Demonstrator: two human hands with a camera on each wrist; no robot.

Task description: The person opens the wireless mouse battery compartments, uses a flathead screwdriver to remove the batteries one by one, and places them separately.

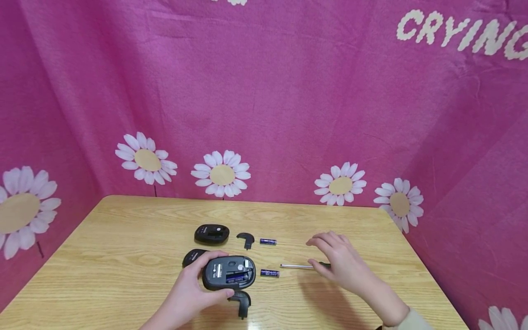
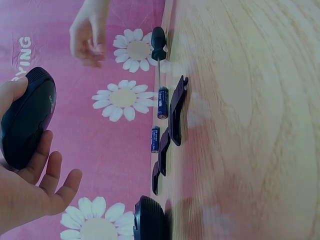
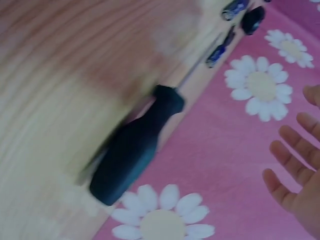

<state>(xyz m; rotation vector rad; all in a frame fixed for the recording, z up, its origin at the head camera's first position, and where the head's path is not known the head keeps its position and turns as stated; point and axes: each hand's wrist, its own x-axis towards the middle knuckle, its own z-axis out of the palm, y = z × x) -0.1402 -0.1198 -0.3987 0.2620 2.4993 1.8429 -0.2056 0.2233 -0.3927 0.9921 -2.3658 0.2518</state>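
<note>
My left hand (image 1: 187,286) grips a black computer mouse (image 1: 214,273) between thumb and fingers, raised over the table. Its underside faces up, and a blue battery (image 1: 236,278) lies in its uncovered slot. Fingers spread and holding nothing, my right hand (image 1: 340,259) hovers above a screwdriver (image 1: 298,266). The screwdriver's dark handle (image 3: 132,150) shows whole in the right wrist view, apart from the hand. Just past the thumb of my left hand is a black curved battery cover (image 1: 243,305).
Two more black mice (image 1: 202,234) (image 1: 191,256) lie upturned at the left, the nearer partly hidden. Another cover (image 1: 247,238) and two loose batteries (image 1: 268,241) (image 1: 270,273) are on the wooden table (image 1: 144,229). A pink curtain (image 1: 272,114) with daisies hangs behind.
</note>
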